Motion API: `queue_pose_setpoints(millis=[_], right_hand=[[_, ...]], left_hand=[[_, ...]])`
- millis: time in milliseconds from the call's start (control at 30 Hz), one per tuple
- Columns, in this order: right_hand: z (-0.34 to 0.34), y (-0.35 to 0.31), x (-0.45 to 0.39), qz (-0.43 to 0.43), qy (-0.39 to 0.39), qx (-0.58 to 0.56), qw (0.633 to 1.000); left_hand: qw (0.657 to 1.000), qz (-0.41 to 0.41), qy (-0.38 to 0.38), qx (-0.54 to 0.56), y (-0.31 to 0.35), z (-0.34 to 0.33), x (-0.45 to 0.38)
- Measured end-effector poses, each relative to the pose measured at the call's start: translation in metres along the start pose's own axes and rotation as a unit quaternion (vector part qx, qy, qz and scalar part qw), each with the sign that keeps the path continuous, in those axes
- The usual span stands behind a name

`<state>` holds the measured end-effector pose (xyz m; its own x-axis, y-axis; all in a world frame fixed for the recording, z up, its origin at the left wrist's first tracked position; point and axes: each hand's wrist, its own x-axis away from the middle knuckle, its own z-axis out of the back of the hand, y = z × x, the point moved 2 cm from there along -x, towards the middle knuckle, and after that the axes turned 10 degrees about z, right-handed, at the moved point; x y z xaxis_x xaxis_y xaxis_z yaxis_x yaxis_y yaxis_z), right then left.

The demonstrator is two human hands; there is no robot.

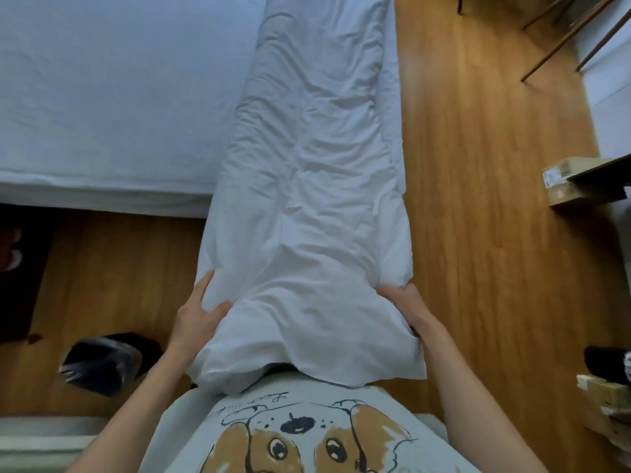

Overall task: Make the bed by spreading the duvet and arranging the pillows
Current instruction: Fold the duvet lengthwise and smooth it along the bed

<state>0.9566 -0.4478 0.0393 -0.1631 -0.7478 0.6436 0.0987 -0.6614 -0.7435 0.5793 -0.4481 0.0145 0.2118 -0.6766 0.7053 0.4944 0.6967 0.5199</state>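
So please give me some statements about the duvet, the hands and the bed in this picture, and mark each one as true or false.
1. Both hands grip the near end of the duvet. True: the left hand and the right hand hold its two sides.
2. The duvet is spread flat over the whole mattress. False: it lies bunched in a long strip along the bed's right edge, and most of the mattress is bare.
3. The floor is wooden. True.
4. Two pillows lie on the mattress. False: no pillow shows in view.
5. The duvet is dark blue. False: it is white.
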Motion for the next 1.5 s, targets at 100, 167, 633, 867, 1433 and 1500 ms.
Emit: queue_pose_setpoints(millis=[100,167,633,867,1433,1500], right_hand=[[0.018,0.01,0.014,-0.006,-0.006,0.0,1.0],[0.027,0.004,0.012,0.001,0.001,0.002,1.0],[0.029,-0.151,-0.13,0.042,0.052,0.034,0.997],[0.036,-0.218,-0.199,-0.048,0.112,0.005,0.993],[0.08,-0.304,-0.42,-0.145,-0.242,-0.256,0.925],[0.093,-0.327,-0.443,-0.17,-0.007,-0.238,0.956]], left_hand=[[1.0,0.007,0.003,-0.005,-0.002,-0.018,0.021],[1.0,-0.001,0.013,0.002,0.007,-0.022,0.027],[0.988,-0.095,0.089,0.086,0.179,0.06,-0.079],[0.988,-0.125,0.069,0.052,0.288,0.092,-0.177],[0.944,0.105,-0.073,0.303,0.492,0.106,-0.354],[0.939,0.108,-0.054,0.323,0.502,0.101,-0.38]])
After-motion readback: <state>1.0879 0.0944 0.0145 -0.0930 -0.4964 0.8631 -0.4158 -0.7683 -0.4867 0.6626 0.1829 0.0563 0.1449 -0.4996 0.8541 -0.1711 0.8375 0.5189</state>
